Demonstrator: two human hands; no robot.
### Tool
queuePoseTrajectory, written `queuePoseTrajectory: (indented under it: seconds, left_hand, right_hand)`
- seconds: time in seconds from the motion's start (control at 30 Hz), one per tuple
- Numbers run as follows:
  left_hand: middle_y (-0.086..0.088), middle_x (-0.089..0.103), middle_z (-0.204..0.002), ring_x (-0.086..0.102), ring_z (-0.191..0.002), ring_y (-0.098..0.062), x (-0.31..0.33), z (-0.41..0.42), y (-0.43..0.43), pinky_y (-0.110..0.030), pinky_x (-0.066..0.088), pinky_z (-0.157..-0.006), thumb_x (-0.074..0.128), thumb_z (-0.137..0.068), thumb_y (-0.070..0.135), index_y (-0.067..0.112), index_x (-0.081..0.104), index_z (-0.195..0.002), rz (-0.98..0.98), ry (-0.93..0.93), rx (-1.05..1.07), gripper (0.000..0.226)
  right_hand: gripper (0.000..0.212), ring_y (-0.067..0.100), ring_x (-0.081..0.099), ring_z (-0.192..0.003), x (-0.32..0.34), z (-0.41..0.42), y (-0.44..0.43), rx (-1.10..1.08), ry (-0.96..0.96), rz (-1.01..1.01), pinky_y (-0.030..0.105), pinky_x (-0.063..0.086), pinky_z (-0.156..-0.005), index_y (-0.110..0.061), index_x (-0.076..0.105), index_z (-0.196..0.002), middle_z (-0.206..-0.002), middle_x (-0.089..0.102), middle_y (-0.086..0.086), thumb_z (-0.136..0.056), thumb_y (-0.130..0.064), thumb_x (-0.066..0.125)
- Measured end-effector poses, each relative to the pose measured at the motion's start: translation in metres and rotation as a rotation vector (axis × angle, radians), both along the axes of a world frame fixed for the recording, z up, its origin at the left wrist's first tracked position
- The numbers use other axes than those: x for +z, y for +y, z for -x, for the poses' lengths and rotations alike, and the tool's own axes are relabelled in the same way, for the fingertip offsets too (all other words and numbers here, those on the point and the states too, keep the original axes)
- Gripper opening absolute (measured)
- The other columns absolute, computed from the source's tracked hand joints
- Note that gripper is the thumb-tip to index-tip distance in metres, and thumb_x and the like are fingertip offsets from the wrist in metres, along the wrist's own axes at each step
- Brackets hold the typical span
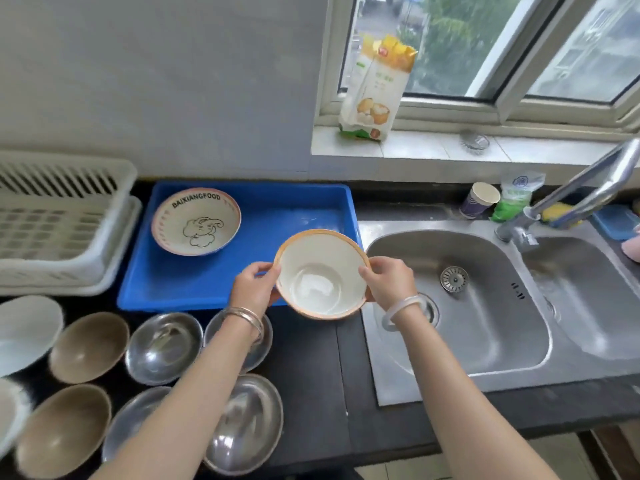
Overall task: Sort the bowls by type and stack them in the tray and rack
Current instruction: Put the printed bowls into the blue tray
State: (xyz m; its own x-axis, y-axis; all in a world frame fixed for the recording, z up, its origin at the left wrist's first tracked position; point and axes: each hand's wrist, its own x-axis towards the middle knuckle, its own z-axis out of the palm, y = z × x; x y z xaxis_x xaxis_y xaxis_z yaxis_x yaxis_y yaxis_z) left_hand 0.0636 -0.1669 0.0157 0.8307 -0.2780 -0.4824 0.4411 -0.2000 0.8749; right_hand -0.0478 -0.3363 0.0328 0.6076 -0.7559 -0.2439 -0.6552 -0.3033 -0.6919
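Steel bowls (242,424) and brown bowls (64,429) sit nearest you on the dark counter (311,375). Your left hand (254,289) and right hand (388,282) each grip a side of the orange-rimmed bowl (322,273), held over the near right corner of the blue tray (207,289). An elephant bowl (196,221) rests in the tray; the white rack (62,220) stands just left.
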Motion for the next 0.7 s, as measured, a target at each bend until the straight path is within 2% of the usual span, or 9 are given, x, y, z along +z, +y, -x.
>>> queuePoseTrajectory:
  seconds: [0.13,0.2,0.3,0.4,0.57,0.7]
  left_hand:
    - [0.001,0.06,-0.08,0.057,-0.071,-0.012,-0.001,-0.045,0.029,-0.018,0.054,-0.058,0.053,-0.089,0.01,0.012,0.061,-0.098,0.033,-0.043,0.169,0.012]
    - [0.004,0.061,-0.074,0.057,-0.069,-0.012,-0.004,-0.068,0.042,-0.023,0.054,-0.066,0.053,-0.088,0.012,0.012,0.065,-0.099,0.024,-0.071,0.214,0.015]
    - [0.002,0.065,-0.087,0.061,-0.082,-0.017,-0.01,-0.104,0.057,-0.029,0.053,-0.075,0.053,-0.089,0.016,0.015,0.065,-0.11,0.006,-0.111,0.267,0.024]
    - [-0.001,0.062,-0.101,0.06,-0.089,-0.021,-0.018,-0.138,0.068,-0.034,0.053,-0.081,0.051,-0.091,0.016,0.011,0.06,-0.121,-0.024,-0.149,0.308,0.032]
    - [-0.007,0.064,-0.104,0.059,-0.093,-0.026,-0.037,-0.18,0.079,-0.044,0.053,-0.09,0.047,-0.093,0.017,0.008,0.062,-0.116,-0.109,-0.156,0.347,0.029]
    - [-0.012,0.066,-0.116,0.061,-0.104,-0.03,-0.049,-0.198,0.081,-0.041,0.05,-0.092,0.045,-0.094,0.018,0.009,0.063,-0.116,-0.208,-0.184,0.328,0.03]
  right_hand:
    - [0.016,0.03,0.07,-0.07,-0.003,-0.072,0.022,0.066,-0.02,-0.049,0.041,0.058,-0.076,-0.011,0.07,-0.086,-0.074,0.07,0.008,-0.085,-0.019,0.056]
    - [0.02,0.028,0.07,-0.067,-0.005,-0.105,0.033,0.098,-0.029,-0.067,0.038,0.059,-0.075,-0.008,0.07,-0.093,-0.077,0.072,0.01,-0.086,-0.019,0.056]
    - [0.016,0.028,0.071,-0.068,-0.006,-0.154,0.048,0.132,-0.038,-0.089,0.04,0.059,-0.076,-0.009,0.068,-0.082,-0.073,0.072,0.012,-0.085,-0.018,0.056]
    - [0.02,0.034,0.07,-0.08,-0.008,-0.197,0.06,0.174,-0.018,-0.064,0.044,0.057,-0.08,-0.004,0.07,-0.081,-0.082,0.074,0.017,-0.084,-0.017,0.054]
    - [0.023,0.034,0.067,-0.082,-0.015,-0.251,0.073,0.211,0.021,-0.013,0.041,0.057,-0.08,-0.004,0.072,-0.092,-0.09,0.072,0.019,-0.084,-0.018,0.054]
    - [0.025,0.034,0.064,-0.074,-0.029,-0.279,0.079,0.214,0.074,0.002,0.037,0.055,-0.075,-0.005,0.072,-0.094,-0.096,0.071,0.02,-0.083,-0.014,0.052]
